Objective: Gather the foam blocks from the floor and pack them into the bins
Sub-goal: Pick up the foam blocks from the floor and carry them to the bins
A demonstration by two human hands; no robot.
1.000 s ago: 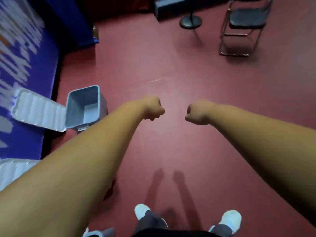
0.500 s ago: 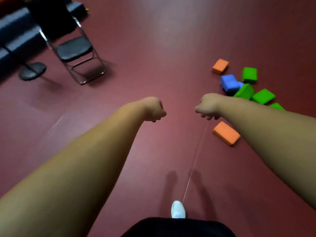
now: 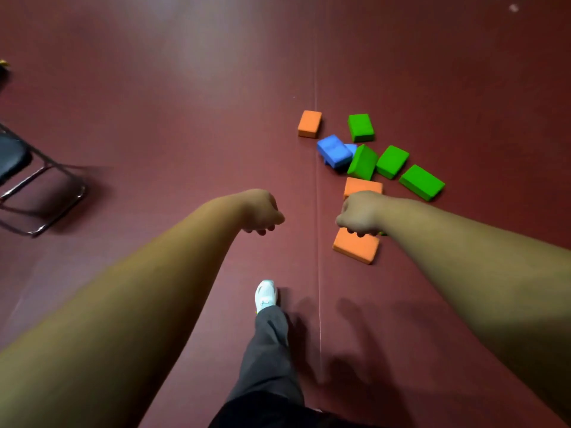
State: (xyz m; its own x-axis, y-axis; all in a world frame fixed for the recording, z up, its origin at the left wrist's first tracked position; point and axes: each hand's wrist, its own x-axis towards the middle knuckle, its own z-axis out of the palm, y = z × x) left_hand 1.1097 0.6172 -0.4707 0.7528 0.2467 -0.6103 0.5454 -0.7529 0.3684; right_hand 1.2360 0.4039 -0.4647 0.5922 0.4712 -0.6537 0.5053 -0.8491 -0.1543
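Note:
Several foam blocks lie in a loose heap on the dark red floor ahead and to the right. The nearest orange block (image 3: pixel 357 247) sits just below my right hand (image 3: pixel 360 213), which hangs above it with curled fingers and holds nothing. A second orange block (image 3: pixel 363 186) is partly hidden behind that hand; a third orange block (image 3: pixel 309 123) lies farther off. A blue block (image 3: pixel 333 151) leans against green blocks (image 3: pixel 392 160). My left hand (image 3: pixel 261 211) is held out with fingers curled and empty. No bin is in view.
A black folding chair (image 3: pixel 18 180) stands at the left edge. My foot in a white shoe (image 3: pixel 265 295) steps forward along a floor seam (image 3: pixel 318 273). Bare floor stretches between the chair and the blocks.
The view has swung from the grey bin and the chair over to the block heap, which is now nearer. Both hands stay curled and empty; the right hand now hangs over the nearest orange block.

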